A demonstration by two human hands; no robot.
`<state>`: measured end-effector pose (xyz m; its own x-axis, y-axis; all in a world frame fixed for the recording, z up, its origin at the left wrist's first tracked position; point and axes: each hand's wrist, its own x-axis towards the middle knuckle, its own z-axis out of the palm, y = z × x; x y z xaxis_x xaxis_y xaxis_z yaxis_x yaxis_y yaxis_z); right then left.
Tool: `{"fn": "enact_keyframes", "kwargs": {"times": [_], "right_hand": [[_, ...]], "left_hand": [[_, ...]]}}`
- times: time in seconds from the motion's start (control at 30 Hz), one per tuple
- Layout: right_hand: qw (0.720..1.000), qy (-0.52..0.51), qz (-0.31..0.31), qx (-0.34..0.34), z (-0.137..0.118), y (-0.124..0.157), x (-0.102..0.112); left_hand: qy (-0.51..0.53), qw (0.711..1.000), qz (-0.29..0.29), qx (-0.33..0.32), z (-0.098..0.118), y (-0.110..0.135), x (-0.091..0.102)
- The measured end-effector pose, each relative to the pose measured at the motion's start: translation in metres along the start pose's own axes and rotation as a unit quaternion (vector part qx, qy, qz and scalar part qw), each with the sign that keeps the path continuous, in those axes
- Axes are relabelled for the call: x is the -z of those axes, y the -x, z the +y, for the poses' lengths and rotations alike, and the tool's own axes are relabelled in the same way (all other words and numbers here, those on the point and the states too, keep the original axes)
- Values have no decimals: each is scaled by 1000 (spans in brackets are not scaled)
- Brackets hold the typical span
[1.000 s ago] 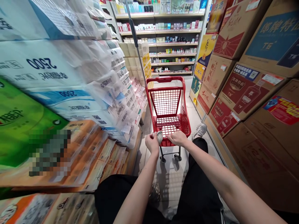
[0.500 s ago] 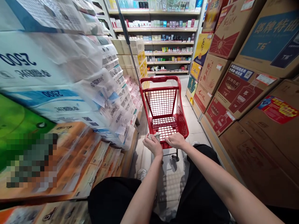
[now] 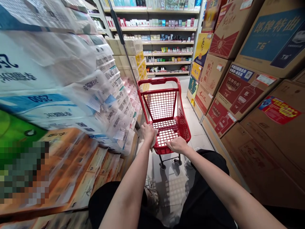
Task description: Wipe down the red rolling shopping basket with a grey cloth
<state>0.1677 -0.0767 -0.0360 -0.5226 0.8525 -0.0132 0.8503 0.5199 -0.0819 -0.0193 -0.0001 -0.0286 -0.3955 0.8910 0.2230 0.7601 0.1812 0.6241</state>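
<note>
A red shopping cart with mesh sides stands right in front of me. My left hand is on its left rim, fingers curled, with a pale cloth pressed under it against the red plastic. Part of the cloth hangs out beside the palm; the rest is covered by the hand. On the near rim of the basket, my right hand is closed around the edge. A thin dark pole rises from the cart's far left side.
Wrapped paper packs are stacked high on the left, with orange packages lower down. Cardboard cartons line the right side. Shelves of small boxes and bottles cross the far end of the tiled aisle.
My left hand has moved with the cloth from the near left corner, leftward and farther along the left rim. My right hand keeps its grip on the near rim. The view has shifted slightly.
</note>
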Motion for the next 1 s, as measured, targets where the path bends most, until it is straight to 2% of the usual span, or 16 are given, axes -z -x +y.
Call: {"fn": "enact_keyframes", "kwargs": {"times": [0.07,0.2,0.33,0.43,0.57,0.67,0.7,0.77,0.87,1.0], "right_hand": [[1000,3,-5,-21,2,-5,0],[999,2,-7,-41,10,-14,1],[999,8,-5,-45,20,-15,1],[999,18,-6,-51,28,-12,0],[998,24,-2,-57,35,-7,1],[998,22,1,-60,36,-6,0],[998,20,-1,-59,35,-6,0],[998,16,-1,-56,32,-8,-2],[999,13,9,-50,27,-10,-4],[999,18,23,-43,27,-11,-7]], "left_hand": [[12,1000,-5,-14,-4,13,-1],[65,997,14,-34,-17,57,-9],[192,980,41,-40,-28,99,-23],[279,959,26,-37,-37,119,-30],[416,909,-7,30,-45,128,-26],[511,854,39,86,-44,120,-24],[523,845,58,95,-43,117,-24],[508,851,81,106,-41,112,-29],[444,881,90,138,-45,116,-43],[437,879,45,183,-57,139,-65]]}}
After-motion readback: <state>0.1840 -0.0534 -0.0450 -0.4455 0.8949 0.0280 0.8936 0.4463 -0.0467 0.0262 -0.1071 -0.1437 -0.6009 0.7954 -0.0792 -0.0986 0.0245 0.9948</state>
